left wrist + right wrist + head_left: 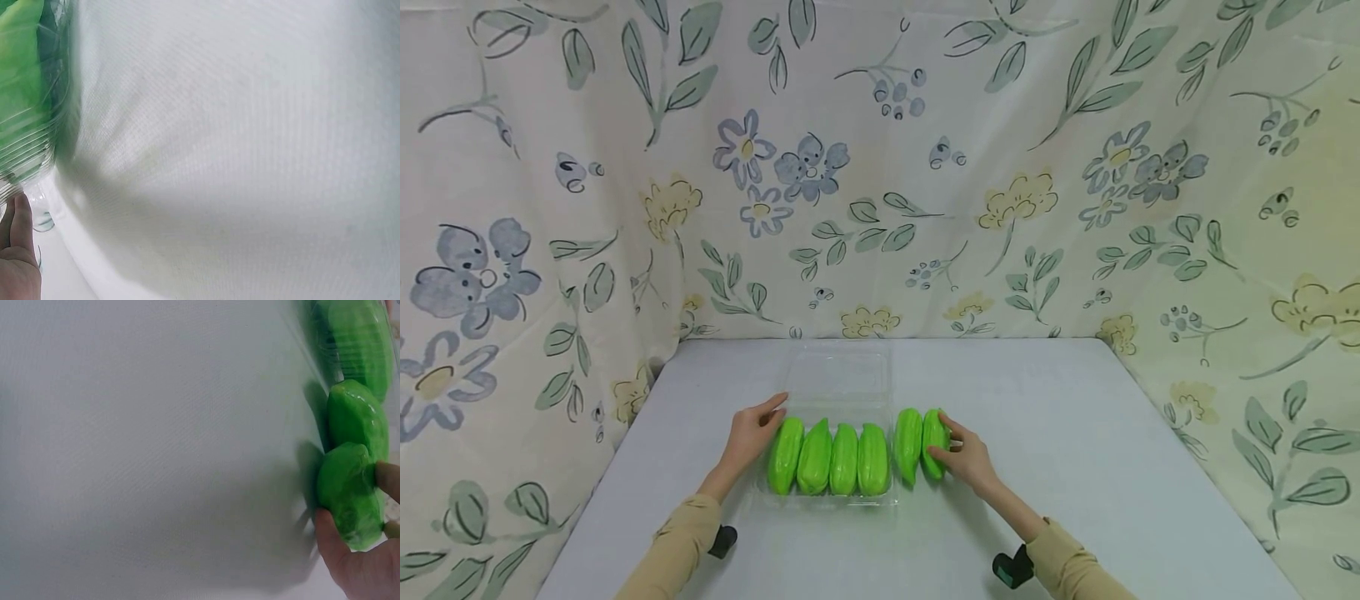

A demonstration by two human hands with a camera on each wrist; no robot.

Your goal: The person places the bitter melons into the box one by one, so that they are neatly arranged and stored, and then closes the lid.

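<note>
Beside the clear rectangular plastic box (pixel 827 502), right hand (pixel 972 461) on the outermost glossy, elongated green fruit (pixel 932 435)!

Thumb and fingers pinch it from either side on the white surface (pixel 1075 467), just left of the hand, its long axis running front to back. Leftward lies the box, with one matching green fruit (pixel 908 443), nearly parallel, in between; four more green fruits (pixel 844 460) lie side by side inside. Right hand is far the nearer to this outer pair! Across at the box's left side, the left hand (pixel 754 435) touches the edge, fingers fairly straight.
</note>
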